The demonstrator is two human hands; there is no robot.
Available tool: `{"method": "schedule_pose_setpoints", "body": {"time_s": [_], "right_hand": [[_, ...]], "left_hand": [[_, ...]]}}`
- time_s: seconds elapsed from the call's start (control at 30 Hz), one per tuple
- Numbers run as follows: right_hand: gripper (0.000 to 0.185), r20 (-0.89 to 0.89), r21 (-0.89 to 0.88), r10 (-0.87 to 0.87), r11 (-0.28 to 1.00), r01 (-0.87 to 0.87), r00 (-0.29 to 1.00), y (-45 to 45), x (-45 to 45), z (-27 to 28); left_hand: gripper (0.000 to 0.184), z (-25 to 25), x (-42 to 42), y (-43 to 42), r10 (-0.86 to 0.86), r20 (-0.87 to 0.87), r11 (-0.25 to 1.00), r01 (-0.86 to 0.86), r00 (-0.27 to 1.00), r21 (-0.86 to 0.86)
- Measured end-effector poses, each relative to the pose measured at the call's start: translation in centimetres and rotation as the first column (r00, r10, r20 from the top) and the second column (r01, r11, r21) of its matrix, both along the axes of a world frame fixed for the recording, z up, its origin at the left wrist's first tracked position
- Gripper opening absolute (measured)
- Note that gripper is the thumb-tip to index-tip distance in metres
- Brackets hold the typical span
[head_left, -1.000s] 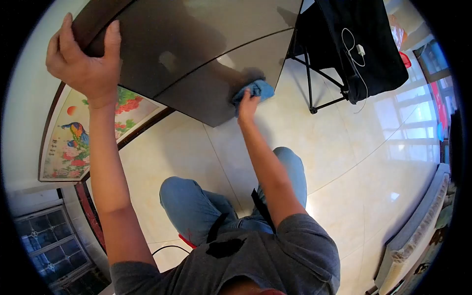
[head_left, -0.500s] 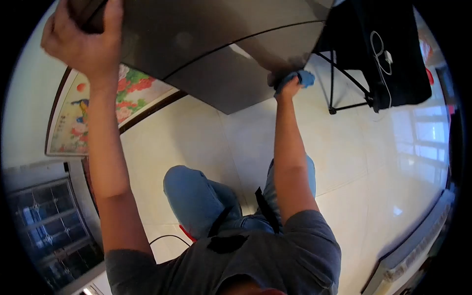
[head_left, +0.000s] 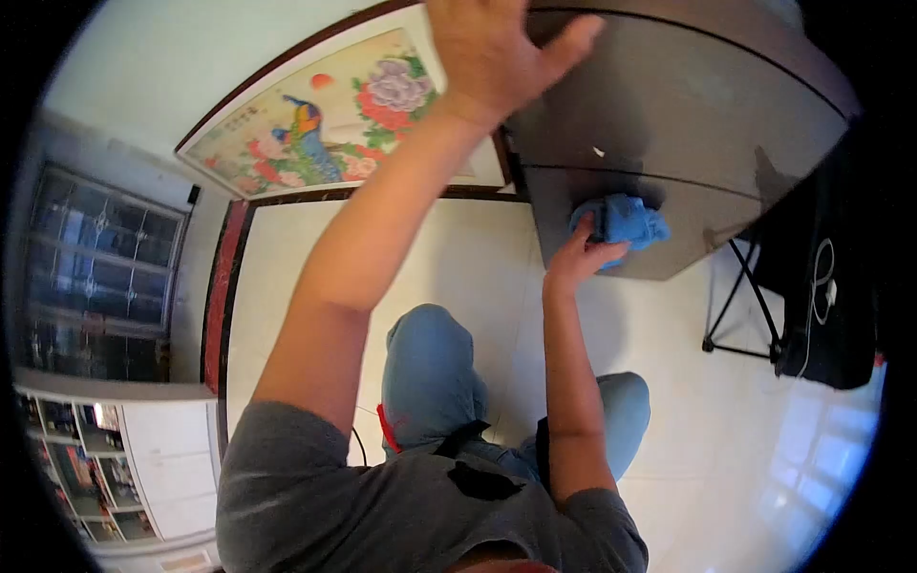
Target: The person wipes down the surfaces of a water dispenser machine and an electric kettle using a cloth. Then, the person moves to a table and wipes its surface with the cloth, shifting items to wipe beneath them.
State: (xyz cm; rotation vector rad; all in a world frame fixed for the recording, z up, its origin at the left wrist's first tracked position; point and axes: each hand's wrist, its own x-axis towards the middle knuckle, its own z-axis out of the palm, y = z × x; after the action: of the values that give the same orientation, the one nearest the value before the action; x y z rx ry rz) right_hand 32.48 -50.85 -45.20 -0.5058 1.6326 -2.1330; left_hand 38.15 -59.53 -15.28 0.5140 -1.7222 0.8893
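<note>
1. Cream tiled floor (head_left: 669, 334) spreads beneath the person's knees.
2. Dark glossy cabinet (head_left: 688, 115) with seamed panels stands on the far right.
3. Framed peacock-and-flower picture (head_left: 306, 143) leans at far left, beside the cabinet.
4. Black folding chair (head_left: 845, 325) stands to the right.
5. Left hand (head_left: 482, 57), thumb spread wide, is at the cabinet's left edge; its fingertips are out of view.
6. Right hand (head_left: 583, 253) grips a bunched blue cloth (head_left: 632, 222) against the cabinet's lower panel, left of its middle.
</note>
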Motion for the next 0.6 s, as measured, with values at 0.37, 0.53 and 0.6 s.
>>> {"method": "schedule_pose_setpoints", "body": {"time_s": [0.37, 0.53, 0.6], "right_hand": [[0.036, -0.983, 0.035, 0.058, 0.991, -0.131, 0.176, 1.0, -4.3, -10.0], [0.038, -0.920, 0.361, 0.315, 0.914, -0.187, -0.233, 2.1, -10.0, -10.0], [0.040, -0.966, 0.241, 0.233, 0.969, -0.062, -0.115, 2.1, -11.3, -7.6]], "left_hand": [[0.066, 0.1, -0.6, -0.2, -0.127, -0.062, 0.992, 0.127, 0.990, -0.004], [0.069, -0.7, -0.1, -1.1, 0.012, -0.013, 1.000, -0.012, 1.000, 0.002], [0.065, -0.3, 0.2, -0.8, 0.043, -0.014, 0.999, -0.043, 0.999, -0.013]]}}
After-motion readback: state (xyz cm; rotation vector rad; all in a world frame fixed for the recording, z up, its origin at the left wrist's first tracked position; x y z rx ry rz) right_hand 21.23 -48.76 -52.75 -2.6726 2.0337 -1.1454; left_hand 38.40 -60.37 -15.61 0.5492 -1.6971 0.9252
